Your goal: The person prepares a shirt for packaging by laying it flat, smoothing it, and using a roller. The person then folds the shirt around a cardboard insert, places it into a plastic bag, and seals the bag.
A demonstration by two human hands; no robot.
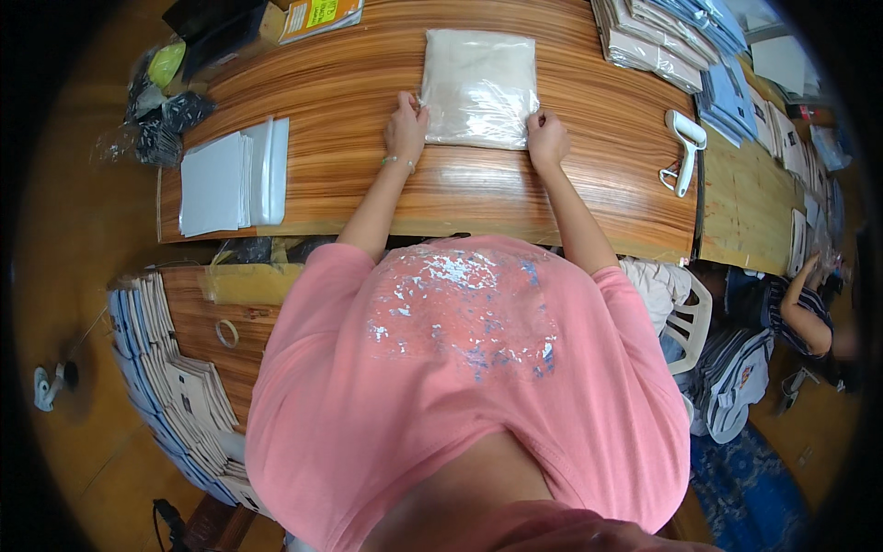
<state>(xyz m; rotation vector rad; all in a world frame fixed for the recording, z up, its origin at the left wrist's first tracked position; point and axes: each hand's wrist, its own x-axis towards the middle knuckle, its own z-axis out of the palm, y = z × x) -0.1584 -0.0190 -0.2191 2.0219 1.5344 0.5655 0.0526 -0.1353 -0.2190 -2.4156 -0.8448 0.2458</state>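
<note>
A flat, beige folded fabric item in a clear plastic bag (478, 83) lies on the wood-grain table in front of me. My left hand (407, 132) is closed at the bag's left edge, its fingers pinching the plastic near the lower corner. On the opposite side, my right hand (548, 141) has its fingers curled closed on the lower right edge. The plastic looks shiny and slightly wrinkled between my hands. Both forearms reach forward over the table's near edge.
Left of my hands lie white sheets (212, 189) and clear plastic sleeves (272, 175). A white lint roller (687, 147) rests near the right edge, below stacked bagged fabric items (658, 41). More stacks (198, 396) stand at lower left. Another person's arm (802, 308) shows at far right.
</note>
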